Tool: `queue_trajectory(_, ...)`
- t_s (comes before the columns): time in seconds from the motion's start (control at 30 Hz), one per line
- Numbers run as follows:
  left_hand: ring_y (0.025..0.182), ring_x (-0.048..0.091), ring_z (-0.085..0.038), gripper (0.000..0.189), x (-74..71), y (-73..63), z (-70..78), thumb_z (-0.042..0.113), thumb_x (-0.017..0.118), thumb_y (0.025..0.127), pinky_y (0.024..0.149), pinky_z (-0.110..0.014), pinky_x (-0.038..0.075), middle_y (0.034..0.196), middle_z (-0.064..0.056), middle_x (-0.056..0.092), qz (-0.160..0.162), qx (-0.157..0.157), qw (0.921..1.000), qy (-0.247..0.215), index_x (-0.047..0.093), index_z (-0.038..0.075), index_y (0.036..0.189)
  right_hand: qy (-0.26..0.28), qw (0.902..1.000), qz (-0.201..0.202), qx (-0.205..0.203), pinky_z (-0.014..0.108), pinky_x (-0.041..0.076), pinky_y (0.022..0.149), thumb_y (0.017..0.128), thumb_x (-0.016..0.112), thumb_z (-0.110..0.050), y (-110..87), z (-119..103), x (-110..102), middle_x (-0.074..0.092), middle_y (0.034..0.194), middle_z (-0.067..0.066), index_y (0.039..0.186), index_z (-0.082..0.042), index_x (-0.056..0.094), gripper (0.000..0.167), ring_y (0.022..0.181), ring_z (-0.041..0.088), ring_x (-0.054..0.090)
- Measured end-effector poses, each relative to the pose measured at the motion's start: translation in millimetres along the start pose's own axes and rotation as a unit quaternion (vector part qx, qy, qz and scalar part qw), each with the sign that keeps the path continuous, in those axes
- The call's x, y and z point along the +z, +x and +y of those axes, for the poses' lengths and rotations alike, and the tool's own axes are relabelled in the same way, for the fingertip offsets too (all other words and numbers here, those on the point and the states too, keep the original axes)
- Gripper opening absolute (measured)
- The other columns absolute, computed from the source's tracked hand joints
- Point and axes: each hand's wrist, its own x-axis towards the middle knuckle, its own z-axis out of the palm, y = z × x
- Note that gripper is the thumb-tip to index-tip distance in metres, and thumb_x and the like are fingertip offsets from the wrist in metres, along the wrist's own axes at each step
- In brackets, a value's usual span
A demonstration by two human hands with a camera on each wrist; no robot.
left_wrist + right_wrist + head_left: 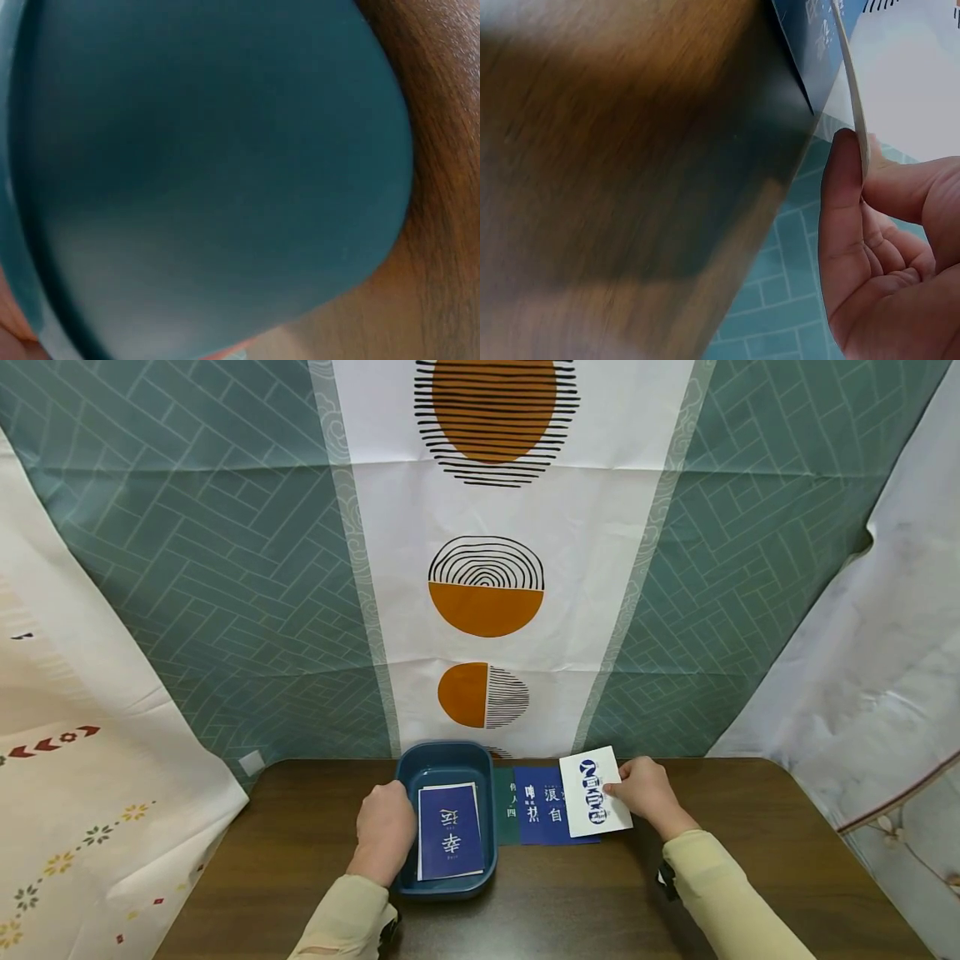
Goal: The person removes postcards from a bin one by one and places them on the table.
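Head view: two hands work at one brown wooden table (322, 835). One deep blue-green tray (442, 766) stands near the table's far edge. The left hand (386, 828) grips its left rim with fingers curled. In the tray lies one blue card (450, 832) with two large white characters, with a white edge (421, 802) showing beneath it; how many cards are stacked there cannot be told.

The right hand (645, 789) pinches one white card (597, 793) with dark blue lettering by its right edge. This card is to the right of the tray, tilted, and covers part of the blue lettered surface (540, 810) on the table, which may be one card or two overlapping. One green card (507, 806) shows between that and the tray. Two pale yellow sleeves (731, 885) cover the arms. Behind, a patterned cloth (300, 568) bears three orange-and-black round designs and a sliver of a fourth.

Left wrist view: the outside of the one tray fills most of the frame, with wood to the right and a little skin at the lower left.

Right wrist view: the thumb (915, 187) and forefinger (842, 180) hold the one white card, seen edge-on. Blue card surface lies beyond, at the top.
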Motion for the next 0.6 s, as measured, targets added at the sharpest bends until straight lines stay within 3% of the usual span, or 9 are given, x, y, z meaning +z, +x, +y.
queue_trajectory(0.6, 0.061, 0.066, -0.032, 0.019, 1.7, 1.5, 0.9, 0.005, 0.054, 0.090, 0.050, -0.047, 0.053, 0.083, -0.025, 0.068, 0.000, -0.013, 0.9999, 0.010, 0.067, -0.008, 0.093, -0.038, 0.9991, -0.019, 0.006, 0.027, 0.042, 0.051, 0.075, 0.077, -0.020, 3.3, -2, 17, 0.060, 0.071, 0.008, 0.078, 0.000, 0.065, 0.024, 0.063, 0.020, 0.052)
